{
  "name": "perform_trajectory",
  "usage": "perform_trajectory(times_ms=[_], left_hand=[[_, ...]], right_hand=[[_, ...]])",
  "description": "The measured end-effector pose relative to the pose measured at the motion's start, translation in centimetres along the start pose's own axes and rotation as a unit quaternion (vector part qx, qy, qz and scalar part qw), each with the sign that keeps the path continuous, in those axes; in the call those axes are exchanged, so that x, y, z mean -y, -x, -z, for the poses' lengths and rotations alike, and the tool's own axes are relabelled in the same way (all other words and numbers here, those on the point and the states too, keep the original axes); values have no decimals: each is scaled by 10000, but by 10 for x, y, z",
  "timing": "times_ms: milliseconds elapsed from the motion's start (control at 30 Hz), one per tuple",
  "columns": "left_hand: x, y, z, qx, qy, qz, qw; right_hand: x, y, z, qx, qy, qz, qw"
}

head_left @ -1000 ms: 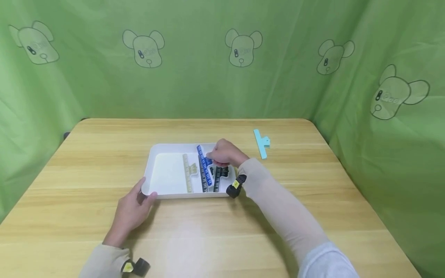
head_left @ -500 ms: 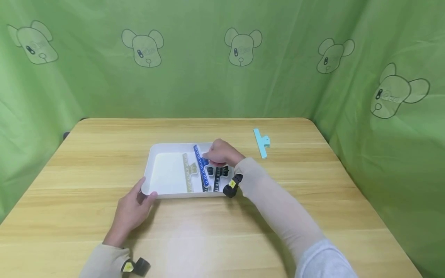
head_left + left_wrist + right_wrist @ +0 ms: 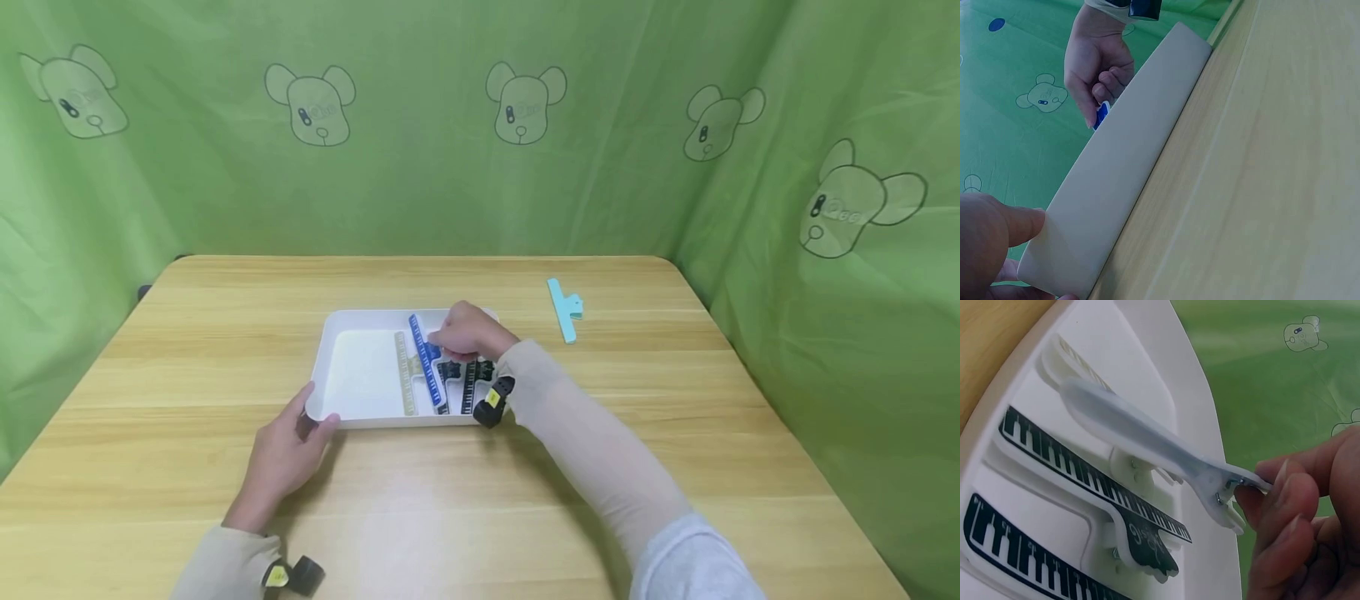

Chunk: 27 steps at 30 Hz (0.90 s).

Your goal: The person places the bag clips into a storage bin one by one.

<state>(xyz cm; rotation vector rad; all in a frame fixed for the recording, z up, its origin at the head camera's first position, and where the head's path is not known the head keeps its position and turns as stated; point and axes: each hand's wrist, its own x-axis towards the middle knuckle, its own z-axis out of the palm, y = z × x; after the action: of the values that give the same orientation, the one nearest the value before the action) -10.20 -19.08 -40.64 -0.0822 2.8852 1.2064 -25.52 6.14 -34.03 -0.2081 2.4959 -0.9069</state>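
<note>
My right hand [image 3: 474, 331] pinches the handle of a blue piano-key clip [image 3: 425, 362] between thumb and finger, above the right half of a white tray [image 3: 360, 367]. The right wrist view shows this clip [image 3: 1141, 434] edge-on, tilted over the others. Below it lie a gold piano-key clip [image 3: 405, 379] and two black ones, a middle black clip [image 3: 451, 371] partly covered and a right black clip [image 3: 469, 387]. My left hand [image 3: 279, 457] grips the tray's near left corner, its thumb [image 3: 1025, 225] on the outer wall in the left wrist view.
A light blue clip [image 3: 562, 311] lies on the wooden table [image 3: 405, 500], right of the tray. Green curtains [image 3: 420, 200] with printed animal heads hang behind and on both sides.
My right hand has moved left with the blue clip, from over the middle black clip towards the gold one. More of the middle black clip shows. My left hand has stayed put.
</note>
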Motion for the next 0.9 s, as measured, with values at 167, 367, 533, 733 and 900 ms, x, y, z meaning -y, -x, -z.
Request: perform_trajectory(times_ms=[167, 367, 533, 733, 900], left_hand=[[0, 0, 0, -3, 22, 8, 10000], [0, 0, 0, -26, -4, -17, 10000], [0, 0, 0, -15, -23, -16, 10000], [0, 0, 0, -2, -14, 11, 10000], [0, 0, 0, -14, -1, -2, 10000]], right_hand=[[2, -2, -2, 50, 120, 54, 9999], [4, -3, -4, 131, -7, 224, 9997], [6, -5, -8, 130, 31, 225, 9997], [11, -3, -10, 159, 54, 225, 9996], [14, -4, -13, 135, 9, 215, 9997]])
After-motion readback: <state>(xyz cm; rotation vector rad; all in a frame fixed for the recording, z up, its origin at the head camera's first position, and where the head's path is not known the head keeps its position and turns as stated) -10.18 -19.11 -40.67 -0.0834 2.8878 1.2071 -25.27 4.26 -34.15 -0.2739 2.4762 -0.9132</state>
